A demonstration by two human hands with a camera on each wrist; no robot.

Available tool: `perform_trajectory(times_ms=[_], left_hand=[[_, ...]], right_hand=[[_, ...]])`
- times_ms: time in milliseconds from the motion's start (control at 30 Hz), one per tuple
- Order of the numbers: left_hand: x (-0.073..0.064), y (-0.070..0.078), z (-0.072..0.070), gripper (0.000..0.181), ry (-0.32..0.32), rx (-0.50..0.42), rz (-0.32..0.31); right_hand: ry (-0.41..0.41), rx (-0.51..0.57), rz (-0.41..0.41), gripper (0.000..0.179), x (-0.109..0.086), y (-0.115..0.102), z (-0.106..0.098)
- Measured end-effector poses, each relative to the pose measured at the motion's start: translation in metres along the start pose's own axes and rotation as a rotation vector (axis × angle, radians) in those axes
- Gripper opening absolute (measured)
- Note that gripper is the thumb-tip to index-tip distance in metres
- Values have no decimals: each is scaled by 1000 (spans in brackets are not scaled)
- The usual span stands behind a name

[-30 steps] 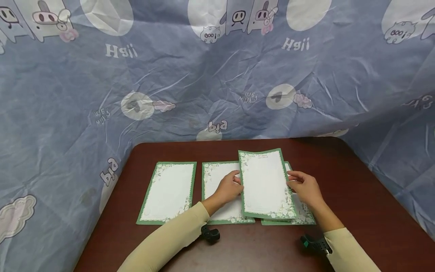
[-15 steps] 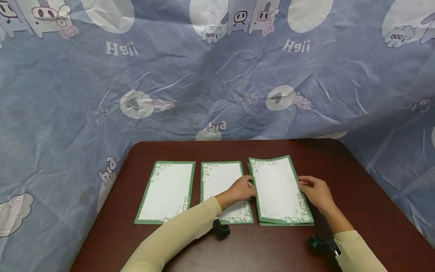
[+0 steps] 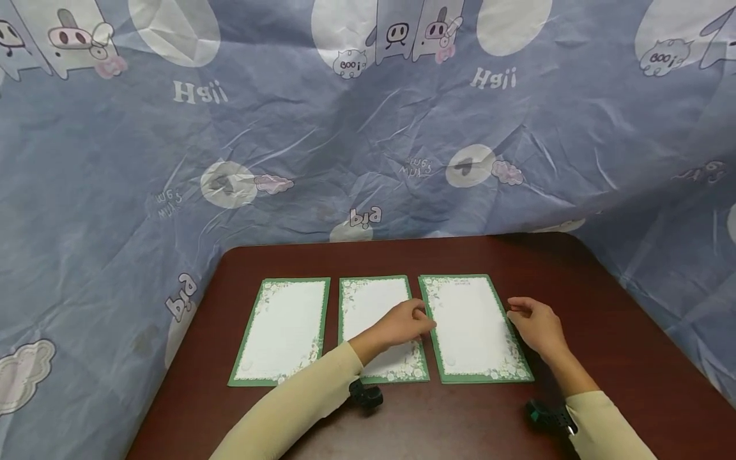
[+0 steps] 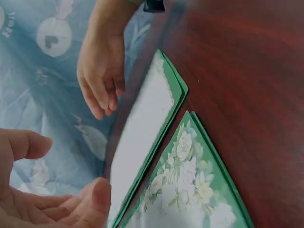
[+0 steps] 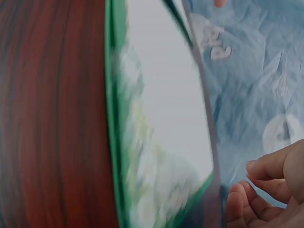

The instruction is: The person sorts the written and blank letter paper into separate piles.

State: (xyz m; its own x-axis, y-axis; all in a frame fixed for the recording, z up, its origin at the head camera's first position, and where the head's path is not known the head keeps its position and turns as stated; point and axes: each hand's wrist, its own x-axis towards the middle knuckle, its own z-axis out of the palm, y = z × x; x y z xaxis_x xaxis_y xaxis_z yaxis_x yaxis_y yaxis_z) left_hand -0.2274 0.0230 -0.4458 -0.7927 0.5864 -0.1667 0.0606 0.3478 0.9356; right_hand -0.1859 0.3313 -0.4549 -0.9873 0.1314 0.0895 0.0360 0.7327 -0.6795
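Note:
Three flower-bordered green-and-white paper sheets lie in a row on the dark red-brown table: a left sheet [image 3: 282, 332], a middle sheet [image 3: 368, 306] and a right sheet [image 3: 468, 326]. Green edges showing beneath the right sheet in the left wrist view suggest layers under it. My left hand [image 3: 402, 322] reaches over the middle sheet to the right sheet's left edge. In the left wrist view its thumb and fingers stand apart with nothing between them. Beside the right sheet's right edge is my right hand [image 3: 537, 326], fingers loosely bent and holding nothing.
The wooden table [image 3: 609, 358] has rounded far corners. Behind and beside it hangs a blue cartoon-print cloth [image 3: 322, 140]. Black straps with small devices sit at both wrists, the left device [image 3: 366, 395] hanging low over the table.
The held sheet has moved right and down onto the right-hand sheet and now lies flat and lined up there. Both hands moved right with it, then let go.

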Motion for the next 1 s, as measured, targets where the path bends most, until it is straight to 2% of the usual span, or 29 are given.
perform_trajectory(times_ms=[100, 367, 600, 800, 1000], left_hand=[[-16, -3, -10, 64, 20, 6, 30], [-45, -18, -36, 61, 145, -39, -9], [-67, -41, -62, 58, 245, -60, -34], [-85, -55, -78, 58, 294, -68, -74], [-96, -61, -82, 60, 319, 6, -122]], right_hand=[[8, 15, -48, 34, 1, -18, 10], [-113, 110, -126, 30, 7, -58, 47], [-250, 213, -111, 32, 5, -79, 84], [-287, 183, -128, 35, 3, -90, 99], [-307, 153, -131, 37, 3, -94, 107]])
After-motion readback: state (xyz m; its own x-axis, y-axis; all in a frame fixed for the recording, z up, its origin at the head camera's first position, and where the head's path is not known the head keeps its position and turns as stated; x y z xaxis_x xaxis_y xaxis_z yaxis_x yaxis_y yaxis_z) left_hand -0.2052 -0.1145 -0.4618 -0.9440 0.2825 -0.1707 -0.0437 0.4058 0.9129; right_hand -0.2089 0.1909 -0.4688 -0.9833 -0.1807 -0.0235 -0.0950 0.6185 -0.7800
